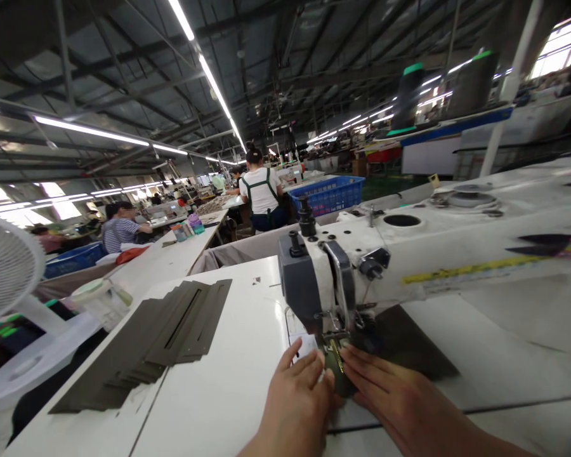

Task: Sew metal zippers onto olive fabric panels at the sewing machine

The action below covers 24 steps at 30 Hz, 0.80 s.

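A white sewing machine (pixel 333 273) stands in front of me. Under its presser foot lies a dark olive fabric panel (pixel 409 343), along with a zipper (pixel 336 357) with gold-coloured teeth. My left hand (pixel 299 397) is at the left of the zipper, fingers bent and apart, its fingertips near the needle area; part of its inner side is hidden. On the other side my right hand (pixel 400 393) lies with fingers stretched out flat on the fabric, fingertips beside the zipper teeth. At the left of the white table, olive panels with long slots (pixel 185 324) are fanned in an overlapping stack.
A white fan (pixel 9 273) stands at the left edge, near a clear plastic container (pixel 99 298). Scissors (pixel 547 244) and a yellow tape measure (pixel 471 268) are on the machine arm. Beyond are a blue crate (pixel 330 193), thread cones (pixel 409 98) and seated people (pixel 261 193).
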Each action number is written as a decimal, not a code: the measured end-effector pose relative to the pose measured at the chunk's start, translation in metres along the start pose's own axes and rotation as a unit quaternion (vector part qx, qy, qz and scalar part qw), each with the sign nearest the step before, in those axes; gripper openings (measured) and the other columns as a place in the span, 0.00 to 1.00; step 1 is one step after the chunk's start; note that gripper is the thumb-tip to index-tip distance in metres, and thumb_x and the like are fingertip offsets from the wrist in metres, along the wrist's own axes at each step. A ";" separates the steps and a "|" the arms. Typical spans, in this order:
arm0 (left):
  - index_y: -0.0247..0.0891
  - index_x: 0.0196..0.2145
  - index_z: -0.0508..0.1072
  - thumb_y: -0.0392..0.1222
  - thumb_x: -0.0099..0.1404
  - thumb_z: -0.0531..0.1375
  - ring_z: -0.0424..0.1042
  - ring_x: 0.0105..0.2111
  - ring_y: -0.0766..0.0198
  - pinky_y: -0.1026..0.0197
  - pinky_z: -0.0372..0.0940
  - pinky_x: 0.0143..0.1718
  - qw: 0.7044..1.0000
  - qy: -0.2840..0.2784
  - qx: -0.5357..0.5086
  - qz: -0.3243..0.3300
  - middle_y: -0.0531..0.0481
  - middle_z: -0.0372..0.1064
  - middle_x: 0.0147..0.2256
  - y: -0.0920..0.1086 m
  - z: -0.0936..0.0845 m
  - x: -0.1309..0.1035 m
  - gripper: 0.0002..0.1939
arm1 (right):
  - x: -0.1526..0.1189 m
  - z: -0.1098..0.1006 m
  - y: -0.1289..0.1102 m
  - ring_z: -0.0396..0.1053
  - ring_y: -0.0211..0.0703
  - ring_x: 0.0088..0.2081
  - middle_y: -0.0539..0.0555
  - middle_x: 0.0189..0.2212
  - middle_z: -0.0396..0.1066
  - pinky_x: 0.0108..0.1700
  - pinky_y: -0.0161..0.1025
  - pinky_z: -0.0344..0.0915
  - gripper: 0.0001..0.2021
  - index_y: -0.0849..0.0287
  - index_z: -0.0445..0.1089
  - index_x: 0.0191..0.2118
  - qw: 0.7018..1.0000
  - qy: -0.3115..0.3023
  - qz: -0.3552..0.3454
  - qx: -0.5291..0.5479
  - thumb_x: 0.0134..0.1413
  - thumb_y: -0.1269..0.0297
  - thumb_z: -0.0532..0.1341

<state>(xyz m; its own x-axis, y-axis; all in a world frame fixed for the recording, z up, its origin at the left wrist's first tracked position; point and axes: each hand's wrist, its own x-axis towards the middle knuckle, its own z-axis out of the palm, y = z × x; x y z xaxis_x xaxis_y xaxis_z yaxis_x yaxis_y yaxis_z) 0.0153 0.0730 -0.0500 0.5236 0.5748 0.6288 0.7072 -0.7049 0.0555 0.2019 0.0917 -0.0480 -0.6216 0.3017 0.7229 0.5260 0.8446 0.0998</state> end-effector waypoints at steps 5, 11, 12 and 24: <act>0.37 0.34 0.71 0.42 0.70 0.48 0.73 0.42 0.60 0.52 0.62 0.52 1.000 0.006 -0.010 0.001 0.45 0.75 0.38 -0.008 0.004 0.003 0.14 | 0.009 0.001 0.005 0.74 0.40 0.37 0.58 0.35 0.76 0.41 0.30 0.70 0.23 0.67 0.74 0.37 0.999 0.022 0.013 0.025 0.62 0.77 0.40; 0.38 0.32 0.72 0.42 0.70 0.48 0.74 0.40 0.62 0.55 0.64 0.49 0.998 0.055 0.006 -0.004 0.47 0.75 0.38 -0.018 0.019 0.001 0.15 | 0.015 0.003 0.009 0.74 0.38 0.34 0.57 0.32 0.76 0.35 0.29 0.71 0.23 0.62 0.72 0.37 0.998 0.021 0.039 0.033 0.64 0.75 0.39; 0.38 0.31 0.72 0.43 0.71 0.48 0.74 0.38 0.63 0.56 0.65 0.48 0.997 0.080 0.006 0.001 0.48 0.76 0.36 -0.020 0.023 0.001 0.16 | 0.015 0.004 0.010 0.74 0.38 0.33 0.57 0.32 0.76 0.35 0.29 0.71 0.23 0.62 0.72 0.37 0.998 0.019 0.041 0.032 0.64 0.75 0.39; 0.39 0.31 0.73 0.40 0.68 0.53 0.74 0.39 0.60 0.55 0.66 0.46 0.999 0.025 -0.010 -0.045 0.48 0.75 0.39 -0.014 0.011 0.006 0.11 | 0.011 0.010 0.011 0.73 0.39 0.33 0.54 0.30 0.74 0.39 0.33 0.70 0.19 0.59 0.69 0.35 0.993 -0.021 0.078 0.089 0.63 0.74 0.41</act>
<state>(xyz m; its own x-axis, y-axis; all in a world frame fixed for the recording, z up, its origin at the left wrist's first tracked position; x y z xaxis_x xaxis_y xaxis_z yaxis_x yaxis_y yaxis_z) 0.0134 0.0911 -0.0557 0.4331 0.6155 0.6584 0.7404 -0.6596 0.1296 0.1947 0.1084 -0.0458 -0.5664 0.4505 0.6900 0.5094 0.8496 -0.1366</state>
